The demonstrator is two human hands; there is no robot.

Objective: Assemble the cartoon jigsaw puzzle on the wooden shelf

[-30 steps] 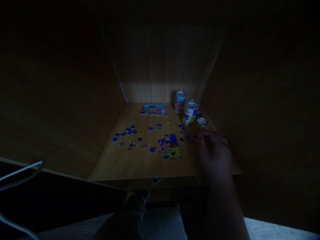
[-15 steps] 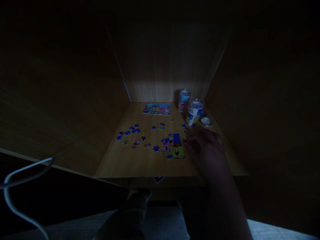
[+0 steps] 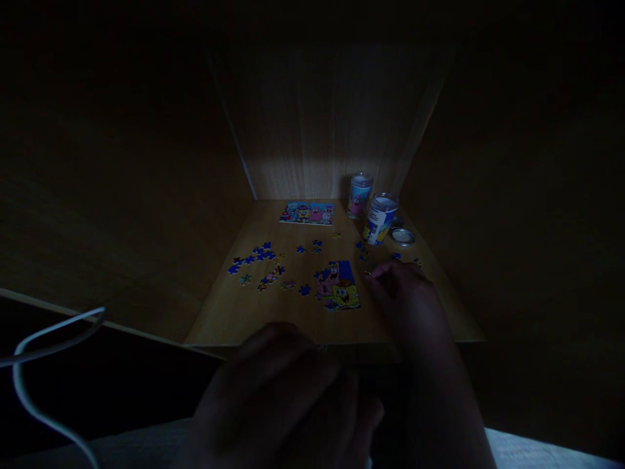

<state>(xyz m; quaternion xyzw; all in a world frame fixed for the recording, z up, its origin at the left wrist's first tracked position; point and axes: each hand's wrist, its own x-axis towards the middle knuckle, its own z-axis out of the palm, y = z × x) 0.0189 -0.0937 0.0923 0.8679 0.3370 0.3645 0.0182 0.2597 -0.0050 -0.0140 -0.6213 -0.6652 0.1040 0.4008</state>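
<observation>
My right hand [image 3: 410,299] is over the right side of the wooden surface, thumb and fingertips pinched on a small puzzle piece [image 3: 368,274]. Left of those fingertips lies a partly joined jigsaw puzzle [image 3: 338,286] with a yellow and a pink cartoon figure on blue. My left hand [image 3: 278,397] is large, dark and blurred in the near foreground, below the front edge. Its fingers look curled together; whether they hold anything is hidden. Loose blue puzzle pieces [image 3: 263,253] and multicoloured puzzle pieces [image 3: 269,278] lie to the left.
At the back lies a picture card [image 3: 307,213] with cartoon figures. Two clear cans, one pink-figured [image 3: 360,197] and one blue-labelled [image 3: 379,220], stand back right beside a round lid [image 3: 403,237]. Wooden panels [image 3: 322,124] enclose the surface. A white cable [image 3: 29,397] hangs at left.
My left hand has come into view at the bottom, covering the legs. My right hand has shifted slightly right, uncovering pieces near the cans and the one in its fingertips.
</observation>
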